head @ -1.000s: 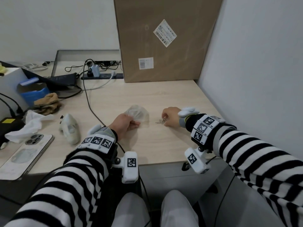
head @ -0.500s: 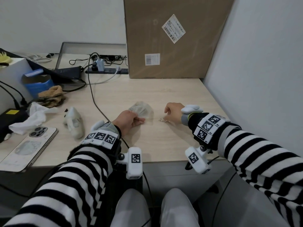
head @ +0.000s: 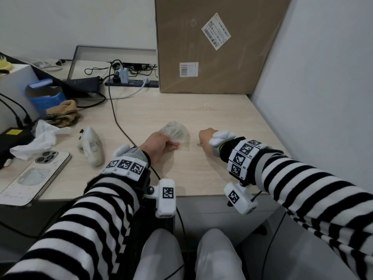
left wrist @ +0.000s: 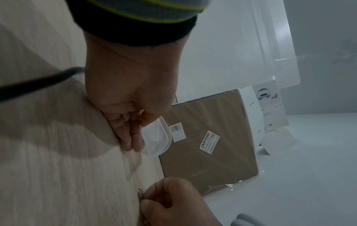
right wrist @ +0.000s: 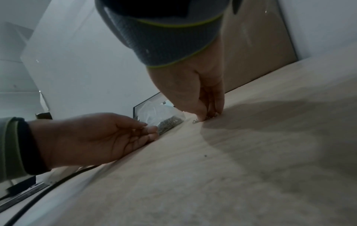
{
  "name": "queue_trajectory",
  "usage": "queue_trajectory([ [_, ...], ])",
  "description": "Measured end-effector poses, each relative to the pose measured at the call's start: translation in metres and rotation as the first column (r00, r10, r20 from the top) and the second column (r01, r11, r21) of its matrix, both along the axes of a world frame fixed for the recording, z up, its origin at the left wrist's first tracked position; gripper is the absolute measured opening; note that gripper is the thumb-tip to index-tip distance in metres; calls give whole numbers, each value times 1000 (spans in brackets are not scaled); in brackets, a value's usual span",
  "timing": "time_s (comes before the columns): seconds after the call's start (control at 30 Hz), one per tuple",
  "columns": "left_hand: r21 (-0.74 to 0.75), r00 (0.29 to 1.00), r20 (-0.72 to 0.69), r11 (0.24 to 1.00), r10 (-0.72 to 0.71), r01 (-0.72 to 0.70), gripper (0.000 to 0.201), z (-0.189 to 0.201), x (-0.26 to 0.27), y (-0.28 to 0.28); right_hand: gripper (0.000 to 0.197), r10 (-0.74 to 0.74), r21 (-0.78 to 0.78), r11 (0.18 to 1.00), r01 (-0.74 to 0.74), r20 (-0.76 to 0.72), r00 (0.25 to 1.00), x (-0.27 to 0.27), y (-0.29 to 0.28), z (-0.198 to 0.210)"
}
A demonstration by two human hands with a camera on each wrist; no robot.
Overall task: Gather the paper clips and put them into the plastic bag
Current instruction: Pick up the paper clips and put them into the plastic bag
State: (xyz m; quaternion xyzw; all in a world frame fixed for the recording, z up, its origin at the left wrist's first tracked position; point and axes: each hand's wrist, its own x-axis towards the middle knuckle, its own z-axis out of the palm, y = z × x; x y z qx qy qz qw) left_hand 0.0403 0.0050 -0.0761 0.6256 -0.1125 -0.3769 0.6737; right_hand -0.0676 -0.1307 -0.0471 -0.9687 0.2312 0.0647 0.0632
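A: Paper clips (head: 199, 145), item one: where held?

B: A few loose ones on the desk (head: 201, 110), at the fingertips of the right hand (head: 207, 138). That hand is bunched, fingers and thumb pointing down onto the wood. The right wrist view shows bits of wire at the tips (right wrist: 210, 117), and one clip sticking out beside them. Pinched, as far as I can judge; not lifted.

A: Item two, plastic bag?

B: Clear plastic bag (head: 175, 131), crumpled, lying on the desk just left of the clips. The left hand (head: 159, 145) holds its near edge, thumb and fingers closed on the film, with the lower fingers resting on the desk.

A: Contents?

B: A dark heap of clips (right wrist: 170, 123) sits inside the bag already, seen through the plastic from the right wrist.

A: Progress?

B: Well along, I would say. Most of the stock is bagged, and only this last small cluster shows outside. Left to do: lift it, carry it across the short gap, drop it through the mouth. Whether the mouth stands open, I cannot tell.

A: Other stock?

B: Cardboard box (head: 212, 43) against the wall, phone (head: 38, 174) at far left, cable (head: 115, 110) across the desk.
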Motion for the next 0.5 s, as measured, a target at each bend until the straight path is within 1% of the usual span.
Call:
queue_trajectory([
  [0.23, 15, 1000, 27, 1000, 0, -1, 35, -1, -1, -1, 43, -46, 56, 997, 48, -44, 998, 4, -4, 2],
  [0.37, 35, 998, 66, 999, 8, -10, 33, 0, -1, -2, 41, -63, 87, 994, 68, -58, 996, 3, -7, 0],
  [0.43, 58, 995, 104, 998, -10, 4, 29, 2, -3, 0, 40, -82, 103, 991, 88, -59, 995, 1, -6, -2],
  [0.5, 99, 987, 152, 994, -59, 44, 23, 6, -7, 1, 37, -112, 135, 984, 116, -41, 993, -1, -8, -3],
])
